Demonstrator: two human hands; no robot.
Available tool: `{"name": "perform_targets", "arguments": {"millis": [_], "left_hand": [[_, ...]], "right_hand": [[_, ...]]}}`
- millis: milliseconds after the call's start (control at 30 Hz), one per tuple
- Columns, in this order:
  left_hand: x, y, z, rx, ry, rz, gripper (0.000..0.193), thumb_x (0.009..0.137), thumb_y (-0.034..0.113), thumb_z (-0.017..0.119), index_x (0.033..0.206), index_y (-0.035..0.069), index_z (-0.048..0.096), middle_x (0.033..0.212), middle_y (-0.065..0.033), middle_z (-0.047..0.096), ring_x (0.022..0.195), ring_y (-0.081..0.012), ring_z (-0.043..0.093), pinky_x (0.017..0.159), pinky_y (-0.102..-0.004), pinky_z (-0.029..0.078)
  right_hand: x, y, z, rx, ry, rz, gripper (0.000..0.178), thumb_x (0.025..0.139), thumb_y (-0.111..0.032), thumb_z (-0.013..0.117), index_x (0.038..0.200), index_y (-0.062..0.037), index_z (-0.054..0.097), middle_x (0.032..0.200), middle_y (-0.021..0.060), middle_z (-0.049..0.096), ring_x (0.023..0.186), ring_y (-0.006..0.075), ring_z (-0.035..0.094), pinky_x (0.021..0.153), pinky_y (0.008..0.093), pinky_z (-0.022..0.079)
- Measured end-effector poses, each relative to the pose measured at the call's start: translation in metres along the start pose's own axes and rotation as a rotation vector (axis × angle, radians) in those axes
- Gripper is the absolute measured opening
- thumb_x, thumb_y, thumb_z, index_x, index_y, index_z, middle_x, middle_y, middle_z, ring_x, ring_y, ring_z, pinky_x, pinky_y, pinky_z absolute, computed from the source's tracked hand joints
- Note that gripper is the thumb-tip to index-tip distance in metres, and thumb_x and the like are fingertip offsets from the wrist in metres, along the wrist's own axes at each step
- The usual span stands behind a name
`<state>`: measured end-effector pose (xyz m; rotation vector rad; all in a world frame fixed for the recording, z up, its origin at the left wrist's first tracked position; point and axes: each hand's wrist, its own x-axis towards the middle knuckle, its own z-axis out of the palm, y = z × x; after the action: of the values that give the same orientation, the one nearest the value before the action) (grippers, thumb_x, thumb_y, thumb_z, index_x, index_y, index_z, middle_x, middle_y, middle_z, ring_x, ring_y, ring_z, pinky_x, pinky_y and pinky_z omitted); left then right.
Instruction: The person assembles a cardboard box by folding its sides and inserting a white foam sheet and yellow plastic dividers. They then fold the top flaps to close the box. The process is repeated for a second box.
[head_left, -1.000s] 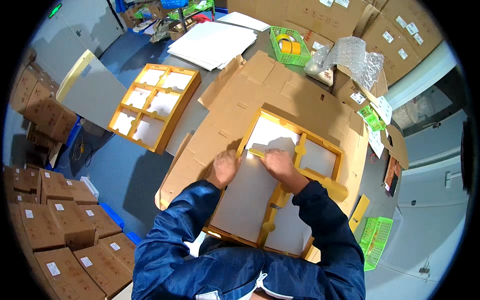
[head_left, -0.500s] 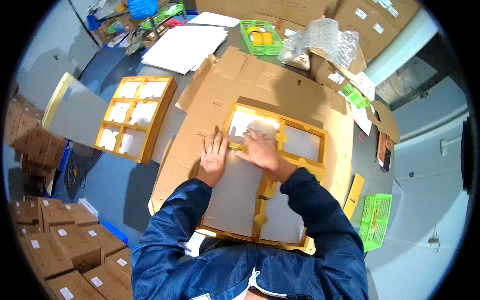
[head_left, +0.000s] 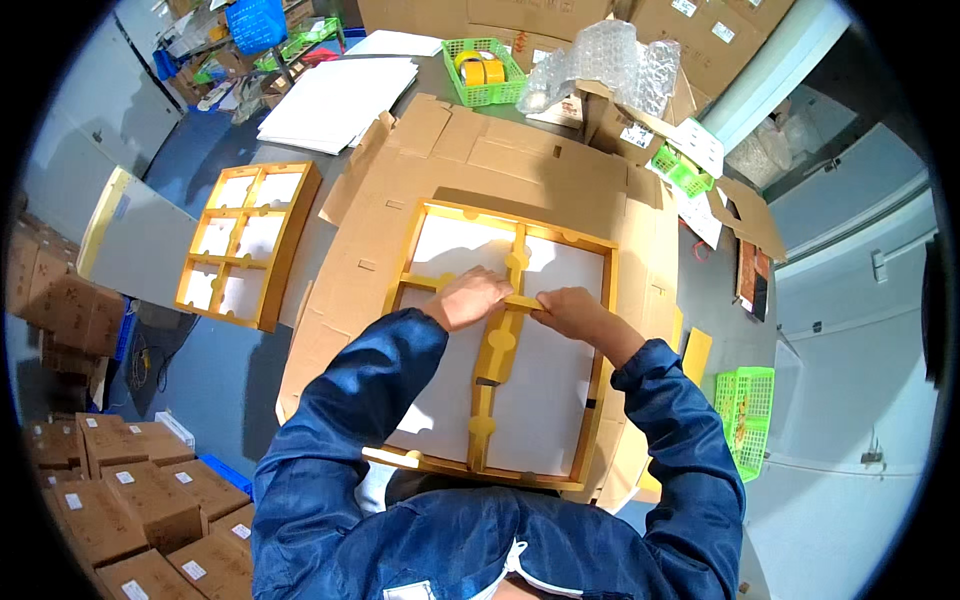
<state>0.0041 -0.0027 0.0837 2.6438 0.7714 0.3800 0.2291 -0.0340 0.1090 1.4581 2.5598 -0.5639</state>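
Observation:
In front of me lies a yellow box frame [head_left: 603,400] with a white bottom and yellow divider strips that split it into compartments. A lengthwise divider [head_left: 482,425] runs down its middle. My left hand [head_left: 474,298] is closed at the centre crossing, its fingertips on the left part of a short yellow cross strip [head_left: 523,302]. My right hand [head_left: 580,316] pinches the right end of that same strip, above the right half of the box. On the left side of the strip's line, another cross divider [head_left: 420,281] reaches the box's left wall.
Cardboard sheets [head_left: 385,200] lie under the box. Left stands a similar yellow box [head_left: 283,255] with several compartments. White boards [head_left: 335,105], a green basket with tape rolls [head_left: 488,92] and bubble wrap [head_left: 610,60] are at the back. A green basket [head_left: 745,410] stands right.
My left hand has left the box's left edge and moved right to the centre. My right hand has shifted right, and both hands have gone from flat to gripping the cross strip.

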Motion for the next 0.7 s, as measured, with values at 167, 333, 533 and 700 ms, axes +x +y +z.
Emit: {"name": "perform_targets", "arguments": {"millis": [167,333,533,700], "left_hand": [[-0.026,0.067,0.041,0.483,0.623,-0.406,0.037,0.079,0.033,0.068,0.093,0.000,0.060,0.087,-0.0177,0.060,0.084,-0.0302,0.061,0.072,-0.0394,0.049],[0.001,0.077,0.094,0.442,0.505,-0.755,0.039,0.075,0.037,0.070,0.088,0.003,0.059,0.074,-0.0102,0.058,0.060,-0.0263,0.059,0.060,-0.0365,0.049],[-0.004,0.065,0.107,0.301,0.653,-0.752,0.018,0.077,0.020,0.065,0.080,0.004,0.057,0.074,-0.0131,0.059,0.062,-0.0312,0.060,0.059,-0.0396,0.050],[0.002,0.075,0.086,-0.055,0.608,-0.860,0.019,0.078,0.018,0.063,0.085,0.002,0.057,0.084,-0.0168,0.062,0.075,-0.0360,0.061,0.067,-0.0436,0.050]], "right_hand": [[0.002,0.015,0.007,0.136,0.093,-0.054,0.039,0.091,-0.042,0.050,0.085,-0.0043,0.058,0.078,0.0202,0.064,0.076,0.0413,0.060,0.069,0.0481,0.048],[0.004,0.025,0.022,0.211,0.204,-0.228,0.039,0.090,-0.041,0.051,0.085,-0.0027,0.059,0.077,0.0223,0.062,0.074,0.0440,0.058,0.065,0.0488,0.047],[0.008,0.026,0.006,0.148,0.156,-0.169,0.033,0.088,-0.033,0.057,0.083,-0.0005,0.060,0.076,0.0205,0.063,0.072,0.0393,0.061,0.066,0.0437,0.048],[0.011,0.028,0.005,0.349,-0.132,-0.052,0.032,0.090,-0.031,0.055,0.083,-0.0001,0.060,0.072,0.0135,0.065,0.063,0.0264,0.063,0.062,0.0358,0.049]]}}
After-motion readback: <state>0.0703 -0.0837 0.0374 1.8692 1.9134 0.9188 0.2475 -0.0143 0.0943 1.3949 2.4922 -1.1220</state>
